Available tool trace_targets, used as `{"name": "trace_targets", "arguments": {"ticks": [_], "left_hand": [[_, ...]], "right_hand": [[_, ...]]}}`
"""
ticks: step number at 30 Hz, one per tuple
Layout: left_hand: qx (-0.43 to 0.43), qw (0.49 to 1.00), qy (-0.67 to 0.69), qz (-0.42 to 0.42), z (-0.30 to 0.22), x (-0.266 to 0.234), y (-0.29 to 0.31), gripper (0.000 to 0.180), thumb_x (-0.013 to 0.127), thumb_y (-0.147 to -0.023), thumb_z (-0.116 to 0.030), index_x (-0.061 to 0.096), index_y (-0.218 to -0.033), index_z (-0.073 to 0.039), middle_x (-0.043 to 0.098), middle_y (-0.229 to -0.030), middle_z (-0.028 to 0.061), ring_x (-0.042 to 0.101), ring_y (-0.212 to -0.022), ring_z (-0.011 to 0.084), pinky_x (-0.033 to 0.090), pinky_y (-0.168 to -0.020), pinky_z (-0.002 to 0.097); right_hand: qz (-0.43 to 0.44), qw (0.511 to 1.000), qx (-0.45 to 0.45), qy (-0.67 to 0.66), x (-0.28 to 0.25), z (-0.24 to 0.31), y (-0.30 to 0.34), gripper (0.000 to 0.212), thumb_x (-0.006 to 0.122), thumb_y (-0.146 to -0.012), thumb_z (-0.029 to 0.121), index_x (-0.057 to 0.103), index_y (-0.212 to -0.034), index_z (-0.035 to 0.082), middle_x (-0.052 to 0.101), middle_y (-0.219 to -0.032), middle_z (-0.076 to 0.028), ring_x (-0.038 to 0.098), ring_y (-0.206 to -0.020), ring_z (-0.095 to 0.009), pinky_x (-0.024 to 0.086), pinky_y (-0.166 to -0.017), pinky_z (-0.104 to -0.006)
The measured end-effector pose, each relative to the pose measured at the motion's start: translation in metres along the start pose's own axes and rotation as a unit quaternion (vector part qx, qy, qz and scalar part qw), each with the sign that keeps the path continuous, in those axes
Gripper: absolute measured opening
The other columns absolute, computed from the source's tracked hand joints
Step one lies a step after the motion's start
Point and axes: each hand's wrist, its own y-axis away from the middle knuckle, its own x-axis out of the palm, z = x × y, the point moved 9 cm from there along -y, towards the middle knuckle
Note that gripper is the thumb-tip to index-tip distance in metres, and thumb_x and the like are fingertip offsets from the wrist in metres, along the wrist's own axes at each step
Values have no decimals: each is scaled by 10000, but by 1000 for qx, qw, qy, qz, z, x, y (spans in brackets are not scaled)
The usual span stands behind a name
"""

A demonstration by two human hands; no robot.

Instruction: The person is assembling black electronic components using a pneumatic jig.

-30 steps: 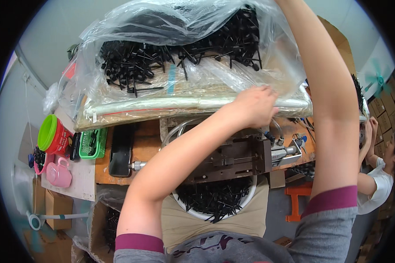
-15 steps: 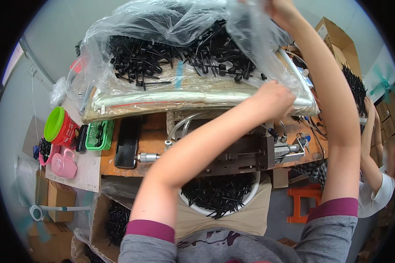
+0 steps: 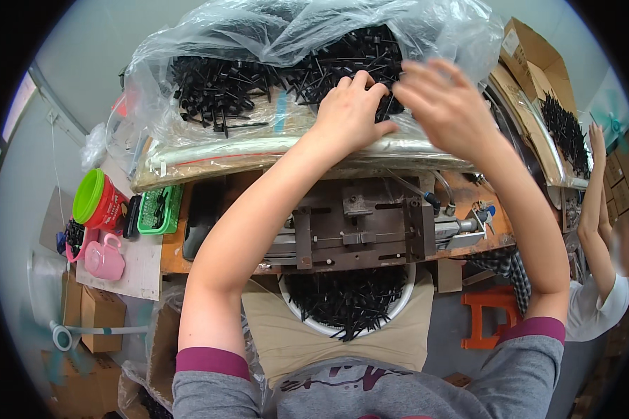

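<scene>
My left hand (image 3: 353, 115) rests at the front of a heap of thin black plastic parts with thick heads (image 3: 353, 56), its fingers apart and bent down onto them. Just right of it, my right hand (image 3: 447, 108) is blurred over the heap's right side, fingers stretched out, nothing visible in them. A second black heap (image 3: 220, 87) lies to the left. Clear plastic sheeting (image 3: 454, 31) is bunched behind and around both heaps. Nearer to me, a dark metal fixture (image 3: 360, 227) sits on the wooden bench (image 3: 500, 241).
A white basin (image 3: 408, 297) of black parts sits at my lap. At left are a red-green bucket (image 3: 98, 202), a green basket (image 3: 162, 227) and a pink mug (image 3: 105, 258). An orange stool (image 3: 472, 321) and another person's arm (image 3: 594, 209) are at right.
My right hand has come down from the plastic at the upper right to the heap. My left hand has moved left from the front edge onto the parts. More of the right-hand heap is uncovered.
</scene>
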Motion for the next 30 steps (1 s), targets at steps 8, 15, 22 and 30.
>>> {"name": "trace_targets", "arguments": {"ticks": [8,15,22,30], "left_hand": [[35,994,102,11,-3,-18,2,278,761,-819,-215,726,-1048,-62,636,-1132,90,672,-975,292,553,-845,418],[-130,943,305,7,43,-58,-2,322,776,-855,-296,767,-1112,-103,713,-968,57,631,-814,125,516,-752,292],[-125,929,339,-78,17,-133,37,311,735,-904,-182,726,-1183,-44,712,-1052,26,620,-952,66,475,-863,206],[-55,961,266,-53,-77,-121,154,296,840,-697,-37,731,-970,-3,644,-1291,179,704,-984,235,582,-803,318]], "right_hand": [[296,873,384,-44,66,-131,176,207,558,-931,159,697,-1014,31,733,-975,-164,702,-857,-309,531,-854,-436],[58,892,310,-323,14,-44,40,154,695,-899,157,699,-1025,69,658,-905,-37,614,-758,-184,484,-655,-309],[132,937,213,-243,51,-11,0,381,737,-768,100,648,-1138,90,674,-1100,-72,654,-1003,-280,525,-867,-388],[218,930,215,-202,73,-1,-1,262,700,-760,61,687,-1021,74,678,-1046,-75,662,-919,-338,545,-782,-431]]}}
